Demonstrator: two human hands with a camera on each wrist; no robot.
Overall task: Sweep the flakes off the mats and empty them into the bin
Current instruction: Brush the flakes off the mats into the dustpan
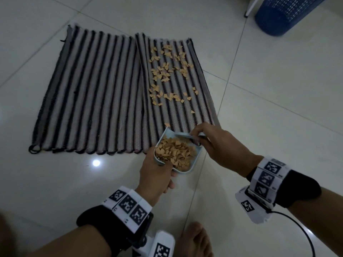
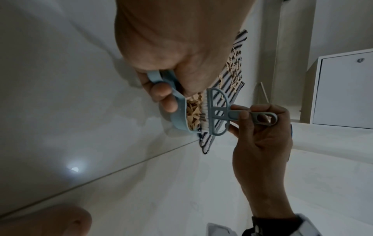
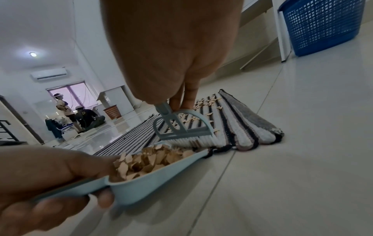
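Observation:
Two striped mats lie side by side on the tile floor; the left mat (image 1: 89, 93) is bare, the right mat (image 1: 200, 108) carries many tan flakes (image 1: 167, 71). My left hand (image 1: 157, 175) grips the handle of a pale blue dustpan (image 1: 193, 166) heaped with flakes, at the right mat's near edge. My right hand (image 1: 209, 141) holds a small blue brush (image 2: 218, 111) by its handle, its white bristles at the dustpan's mouth (image 3: 193, 142). The dustpan (image 3: 153, 180) is held slightly off the floor.
A blue mesh bin (image 1: 285, 13) stands at the far right beside a white furniture leg (image 1: 250, 8). My bare foot (image 1: 196, 240) is near the bottom edge. People sit and stand far off (image 3: 80, 116) in the right wrist view, near a brown basket (image 3: 112, 112).

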